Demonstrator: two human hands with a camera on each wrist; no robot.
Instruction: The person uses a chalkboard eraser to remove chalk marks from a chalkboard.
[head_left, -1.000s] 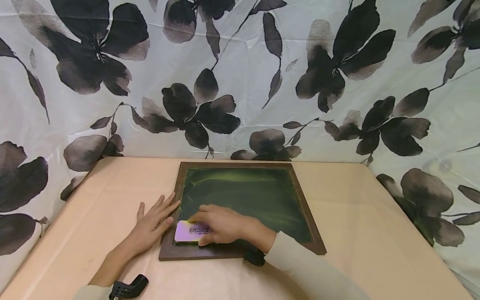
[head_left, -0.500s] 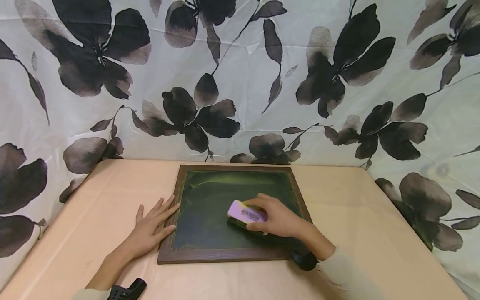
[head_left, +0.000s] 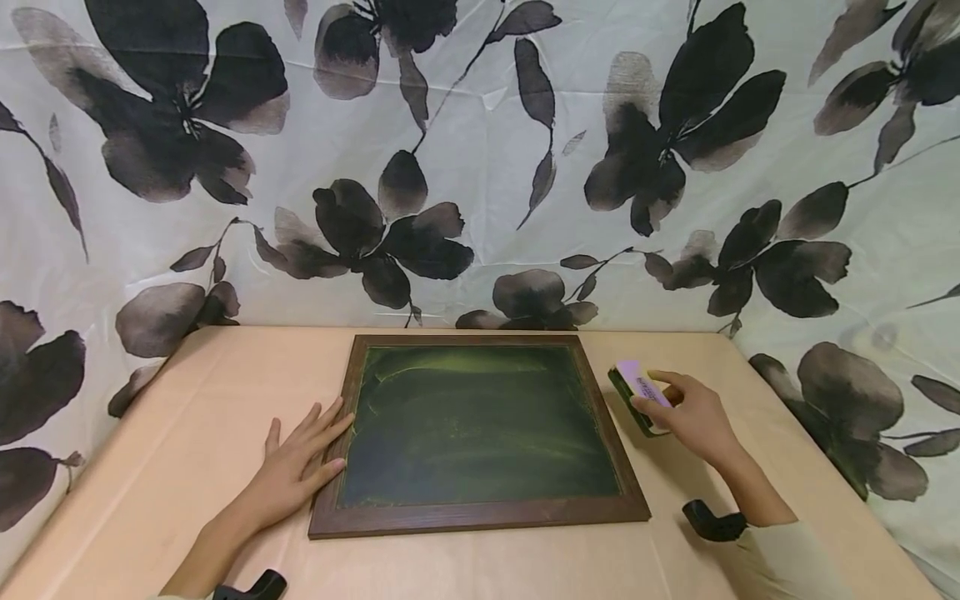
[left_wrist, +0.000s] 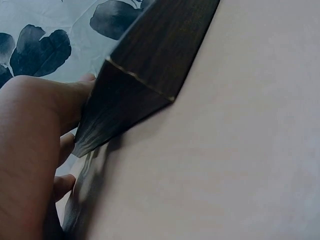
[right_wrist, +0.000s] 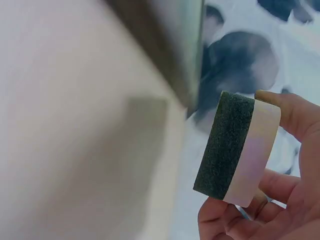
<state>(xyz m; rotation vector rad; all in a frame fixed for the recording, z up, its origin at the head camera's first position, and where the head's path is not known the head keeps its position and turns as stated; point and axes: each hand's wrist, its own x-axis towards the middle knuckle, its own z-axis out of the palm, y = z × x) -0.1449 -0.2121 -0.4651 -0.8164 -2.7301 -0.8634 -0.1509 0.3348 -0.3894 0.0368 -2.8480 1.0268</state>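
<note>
A green chalkboard [head_left: 480, 425] in a dark wooden frame lies on the table, with faint yellow chalk smears toward its top and lower right. My left hand [head_left: 296, 467] rests along the frame's left side, fingers spread and straight. In the left wrist view, the frame's corner [left_wrist: 135, 85] stands beside that hand [left_wrist: 30, 150]. Right of the board, my right hand [head_left: 693, 417] grips a board eraser [head_left: 641, 396] with a purple top and dark felt. The right wrist view shows the eraser [right_wrist: 240, 150] between thumb and fingers, above the table with its shadow below.
A pale peach cloth covers the table [head_left: 480, 567]. Behind and at the sides hangs a white curtain [head_left: 525, 150] with dark flowers. A black camera mount [head_left: 712, 521] sits at the right wrist, another [head_left: 255, 586] at the left.
My right hand has carried the eraser from the board's lower left, across its middle, to beyond the right frame edge. The left hand stays on the frame's left side.
</note>
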